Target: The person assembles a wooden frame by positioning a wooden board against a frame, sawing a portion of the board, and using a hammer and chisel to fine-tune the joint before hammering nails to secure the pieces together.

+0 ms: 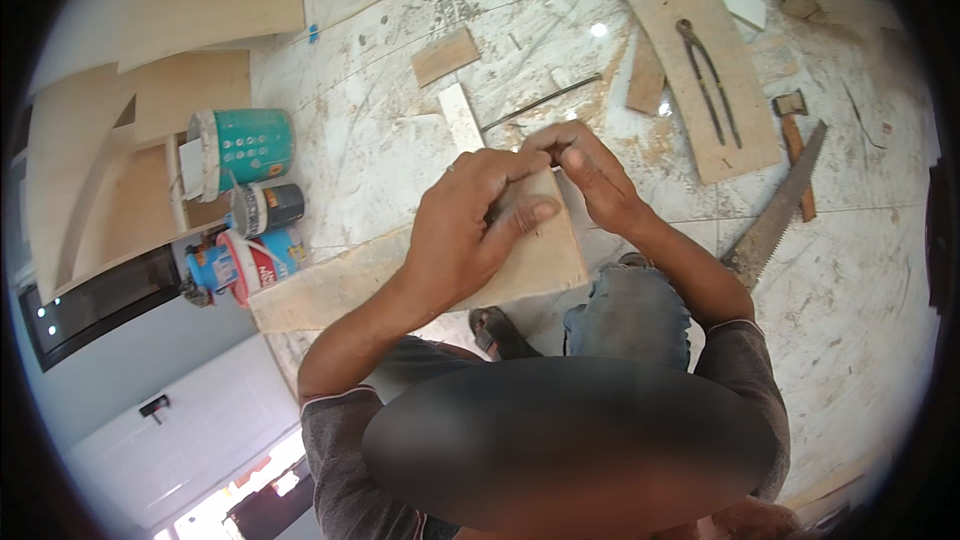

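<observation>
A long pale wooden board (pixel 330 275) slants across in front of me, its wide squared end below my hands. My left hand (pixel 460 220) grips it near the far corner, thumb lying on the top face and fingers over the far edge. Just beyond that corner my right hand (pixel 597 180) is closed, its thumb and curled fingers meeting close to the left fingertips. Whatever sits between the right fingers, if anything, is hidden. Under the board are my jeans-covered knee (pixel 630 315) and a sandalled foot (pixel 500 332).
Pincers (pixel 708 80) lie on a plywood strip (pixel 735 155) at the far right, with a hammer (pixel 795 155) and handsaw (pixel 780 205) beside it. A dark metal bar (pixel 545 102) and wood offcuts (pixel 447 57) lie ahead. Paint buckets (pixel 255 145) and plywood sheets (pixel 210 0) stand left.
</observation>
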Action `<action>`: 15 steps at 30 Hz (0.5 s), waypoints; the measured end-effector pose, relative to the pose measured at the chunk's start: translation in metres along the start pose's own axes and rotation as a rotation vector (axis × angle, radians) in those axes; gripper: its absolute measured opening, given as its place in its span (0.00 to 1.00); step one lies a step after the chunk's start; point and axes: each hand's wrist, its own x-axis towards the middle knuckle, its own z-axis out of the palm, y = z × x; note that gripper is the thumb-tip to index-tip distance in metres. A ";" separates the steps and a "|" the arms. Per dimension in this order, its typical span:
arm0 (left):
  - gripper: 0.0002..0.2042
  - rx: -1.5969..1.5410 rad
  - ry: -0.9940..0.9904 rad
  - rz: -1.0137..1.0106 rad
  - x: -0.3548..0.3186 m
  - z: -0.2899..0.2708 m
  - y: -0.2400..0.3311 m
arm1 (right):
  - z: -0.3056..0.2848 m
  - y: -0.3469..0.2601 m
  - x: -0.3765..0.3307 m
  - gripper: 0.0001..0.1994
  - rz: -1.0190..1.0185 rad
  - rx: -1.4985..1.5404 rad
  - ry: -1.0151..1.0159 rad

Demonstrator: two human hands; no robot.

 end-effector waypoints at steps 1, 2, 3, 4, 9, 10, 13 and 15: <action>0.16 0.007 -0.018 0.000 0.001 0.000 0.001 | -0.002 0.002 0.002 0.18 0.026 -0.070 -0.076; 0.15 0.061 -0.024 0.019 0.005 -0.002 0.008 | -0.005 0.001 0.004 0.18 0.051 -0.139 -0.151; 0.15 0.069 -0.028 0.028 0.005 -0.002 0.006 | -0.006 0.000 0.005 0.19 0.080 -0.213 -0.229; 0.15 0.076 -0.032 0.038 0.004 -0.004 0.004 | -0.002 0.002 0.009 0.19 -0.012 -0.216 -0.182; 0.11 0.017 -0.050 -0.110 0.000 -0.021 0.007 | 0.001 0.004 0.011 0.18 -0.029 -0.191 -0.162; 0.11 -0.004 -0.052 -0.156 -0.002 -0.022 0.007 | 0.002 0.005 0.011 0.18 -0.038 -0.190 -0.153; 0.10 -0.031 -0.057 -0.207 -0.003 -0.023 0.006 | 0.004 0.005 0.012 0.17 -0.054 -0.209 -0.143; 0.09 -0.033 -0.071 -0.213 -0.002 -0.024 0.004 | 0.003 0.004 0.012 0.17 -0.061 -0.205 -0.136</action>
